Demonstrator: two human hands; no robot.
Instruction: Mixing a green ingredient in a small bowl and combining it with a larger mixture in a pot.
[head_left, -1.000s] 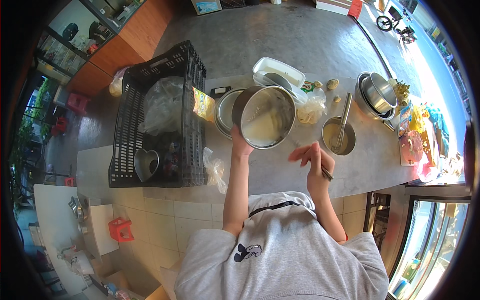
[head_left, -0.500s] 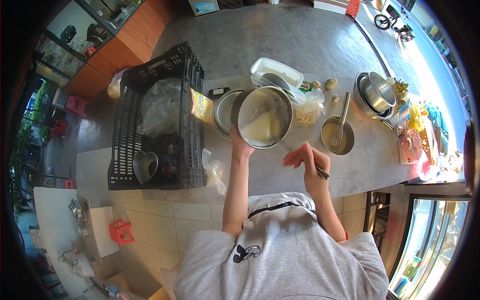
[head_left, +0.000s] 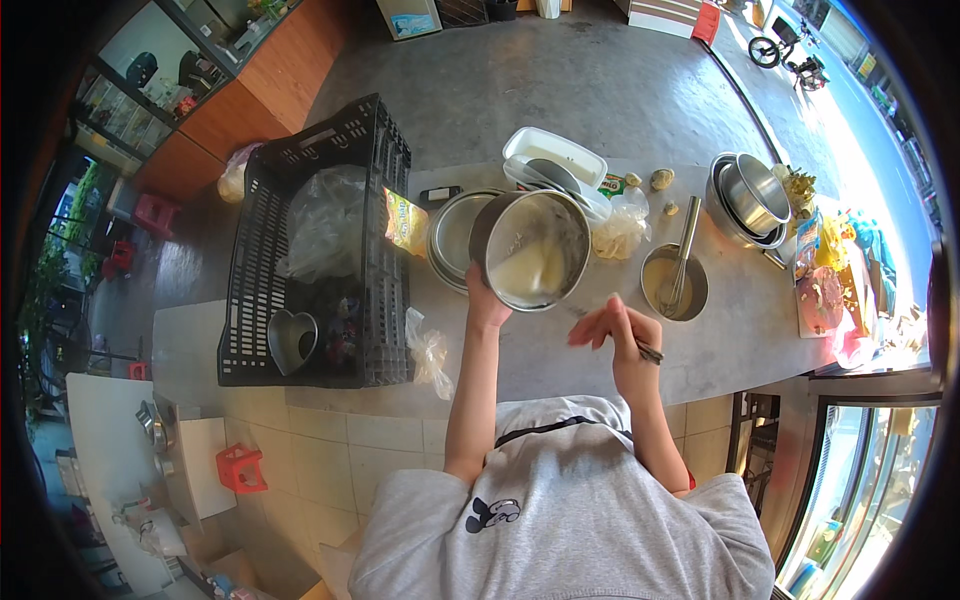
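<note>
My left hand (head_left: 487,303) grips a deep round metal bowl (head_left: 482,232) by its left side and underside, holding it tilted above the table. Pale creamy mixture (head_left: 532,270) lies in its bottom and smears the inner wall. To the right, my right hand (head_left: 628,335) is closed around a thin metal utensil (head_left: 652,354) whose handle end sticks out beside the wrist. The utensil's working end is blurred, so its kind is unclear. Farther right, a whisk (head_left: 682,265) leans in a small metal bowl (head_left: 703,293) of yellowish liquid.
A black plastic crate (head_left: 390,300) stands left, with plastic bags and a heart-shaped tin (head_left: 312,340). Round metal pans (head_left: 440,235) sit behind my left hand. White containers (head_left: 570,147), a knotted bag (head_left: 620,235) and stacked metal bowls (head_left: 755,190) line the table's far side.
The bowl in my left hand has come slightly nearer to me, and the mixture in it has shifted. My right hand stays nearly in place, still holding the utensil. The view has tilted a little.
</note>
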